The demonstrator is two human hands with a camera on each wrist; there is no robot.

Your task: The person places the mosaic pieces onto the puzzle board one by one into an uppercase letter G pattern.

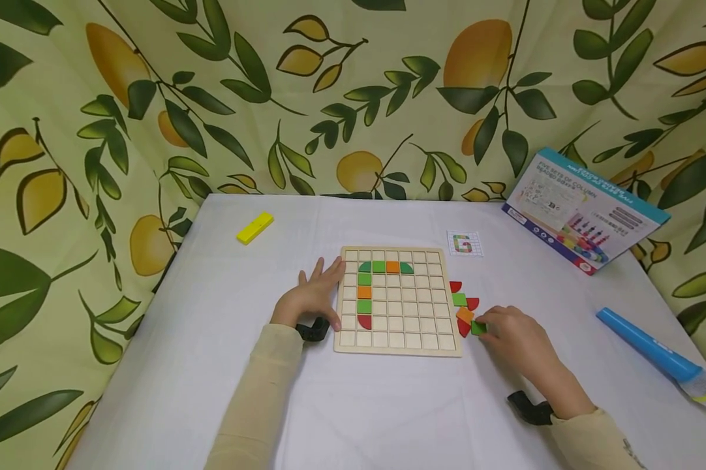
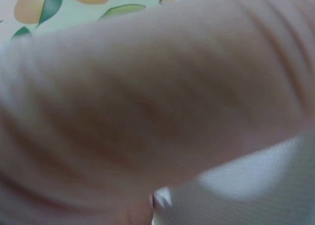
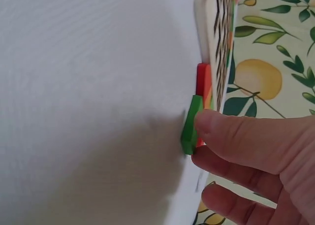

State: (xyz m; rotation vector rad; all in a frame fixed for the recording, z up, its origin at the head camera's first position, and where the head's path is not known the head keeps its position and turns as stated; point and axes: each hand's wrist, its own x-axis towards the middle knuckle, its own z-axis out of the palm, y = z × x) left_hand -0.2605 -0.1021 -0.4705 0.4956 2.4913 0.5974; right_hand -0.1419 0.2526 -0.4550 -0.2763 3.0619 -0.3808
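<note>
A wooden grid board (image 1: 400,326) lies on the table with coloured pieces along a top row and down a left column. My left hand (image 1: 308,297) rests at the board's left edge, fingers and thumb spread apart. In the left wrist view a blurred stretch of skin (image 2: 157,102) hides most of the scene. Right of the board, my right hand (image 1: 514,333) pinches a dark green block (image 3: 192,124) between thumb and fingers. Beside it lie loose pieces: a light green square (image 1: 459,299), an orange square (image 1: 464,316) and several red quarter-rounds (image 1: 455,286).
A small pattern card (image 1: 464,244) showing a G shape lies behind the board's right side. At the back right leans a printed box (image 1: 582,212), with a blue tube (image 1: 649,344) in front of it. A yellow block (image 1: 256,228) sits at the back left.
</note>
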